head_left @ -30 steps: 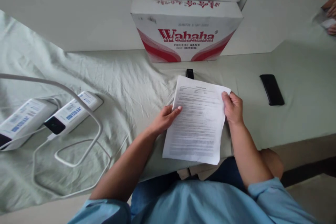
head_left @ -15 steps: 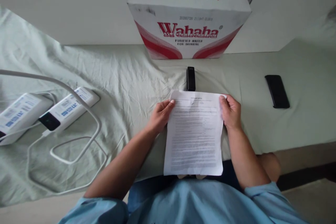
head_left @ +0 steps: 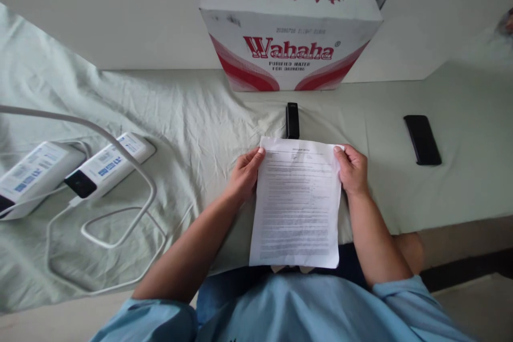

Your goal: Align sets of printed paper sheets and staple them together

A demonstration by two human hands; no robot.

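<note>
A printed sheet of paper (head_left: 297,206) is stretched between my two hands, its text facing me and its lower edge over my lap. My left hand (head_left: 246,171) pinches the upper left edge, thumb on top and fingers behind. At the upper right corner my right hand (head_left: 352,169) grips the sheet the same way. Just past the paper's top edge stands a black stapler-like object (head_left: 292,120), its near end hidden or close to the sheet.
A white and red Wahaha water carton (head_left: 288,43) stands at the back. Two white power banks (head_left: 110,165) with a looping white cable (head_left: 150,192) lie on the left. A black phone (head_left: 422,140) rests on the right of the green cloth (head_left: 385,181).
Both hands keep their hold on the paper, which has barely moved. The whole view has shifted very slightly.
</note>
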